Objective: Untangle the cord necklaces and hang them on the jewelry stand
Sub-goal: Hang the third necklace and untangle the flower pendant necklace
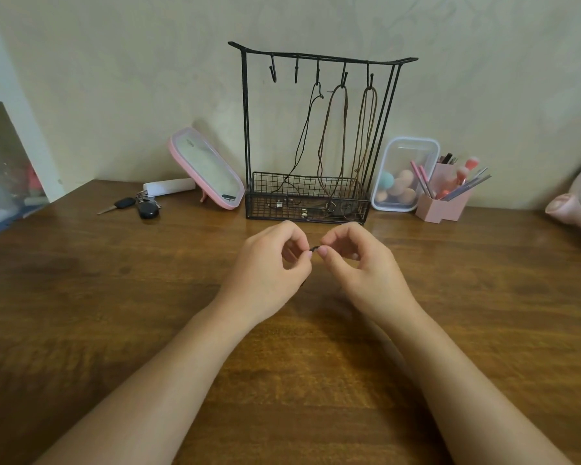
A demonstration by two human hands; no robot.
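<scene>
I am pinching a short dark cord [314, 249] between my left hand [269, 266] and right hand [356, 263], fingertips nearly meeting above the wooden table [114, 297]. Behind, three cord necklaces [336, 139] are hanging on the jewelry stand [316, 135].

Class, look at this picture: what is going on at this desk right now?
A person pinches a short bit of dark cord between left hand and right hand, above the wooden desk. Behind, the black jewelry stand already holds three cord necklaces on its right-hand hooks; two left hooks are free.
</scene>
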